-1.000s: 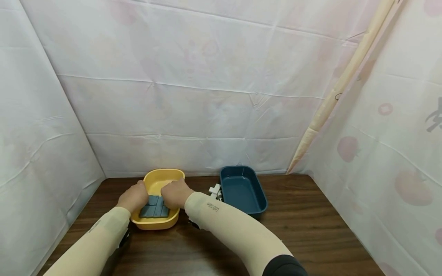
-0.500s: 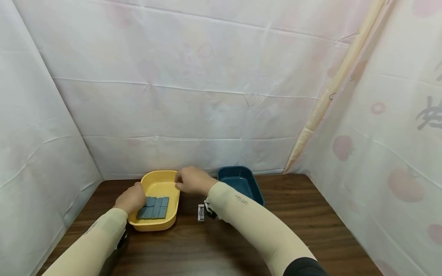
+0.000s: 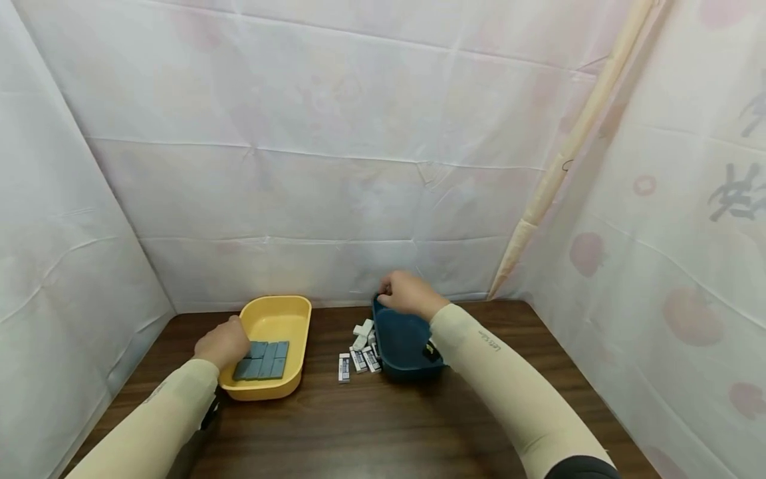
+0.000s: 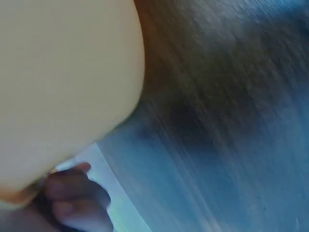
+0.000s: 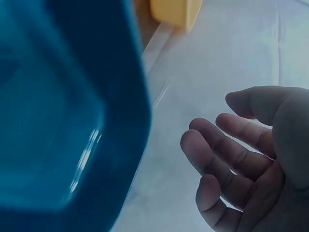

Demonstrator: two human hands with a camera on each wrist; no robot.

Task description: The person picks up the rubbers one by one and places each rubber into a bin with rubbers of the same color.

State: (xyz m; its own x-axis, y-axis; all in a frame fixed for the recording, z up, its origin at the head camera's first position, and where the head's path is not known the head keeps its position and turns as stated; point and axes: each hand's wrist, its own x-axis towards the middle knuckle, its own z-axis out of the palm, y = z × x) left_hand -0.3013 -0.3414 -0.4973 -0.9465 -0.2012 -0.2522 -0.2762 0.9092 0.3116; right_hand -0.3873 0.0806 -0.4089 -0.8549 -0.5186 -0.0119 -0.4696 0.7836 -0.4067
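My left hand (image 3: 223,342) grips the left rim of the yellow tray (image 3: 288,309). In the left wrist view its curled fingers (image 4: 79,205) show below the tray's pale outer wall. Flat blue-grey blocks (image 3: 261,360) lie side by side in two rows at the tray's near end. To the right, my right hand (image 3: 408,293) is over the far end of the dark blue tray (image 3: 402,339). Seen from the right wrist, its fingers (image 5: 196,147) are loosely bent with nothing between them, beside the blue tray's corner (image 5: 130,111).
Between the two trays lie several small white blocks (image 3: 358,360), some with dark printed labels, the rest in a loose heap against the blue tray's left wall. A pale patterned curtain (image 3: 335,199) stands behind the dark wooden table (image 3: 335,432).
My right hand has moved right, from over the blue-grey blocks in the yellow tray to the blue tray, uncovering the white blocks. My left hand stays at the yellow tray's rim.
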